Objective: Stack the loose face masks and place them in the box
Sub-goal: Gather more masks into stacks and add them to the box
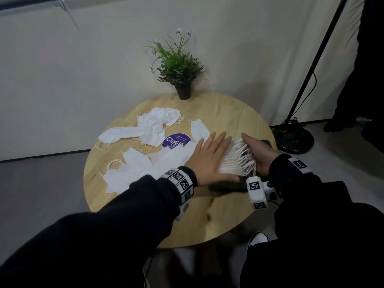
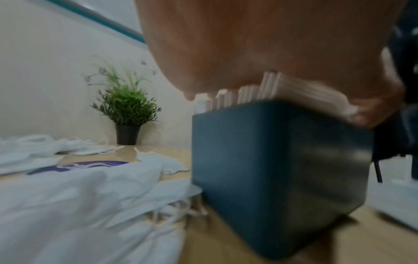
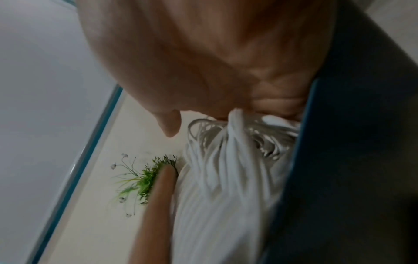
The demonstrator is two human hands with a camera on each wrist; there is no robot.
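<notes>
A dark blue box (image 1: 226,185) stands at the table's right edge, packed with a stack of white face masks (image 1: 234,159) standing on edge (image 2: 282,89). My left hand (image 1: 207,159) lies flat on top of the stack, fingers straight, pressing down. My right hand (image 1: 257,152) rests against the stack's right side, palm on the bunched ear loops (image 3: 226,160), beside the box wall (image 3: 350,160). Loose masks (image 1: 145,163) lie spread on the table left of the box, more (image 1: 149,125) lie farther back, and a single one (image 1: 199,129) sits just beyond my left fingers.
The round wooden table (image 1: 228,113) carries a potted plant (image 1: 180,67) at its far edge and a purple round sticker (image 1: 176,140) partly under the masks. A black lamp stand base (image 1: 295,138) sits on the floor to the right. A white wall is behind.
</notes>
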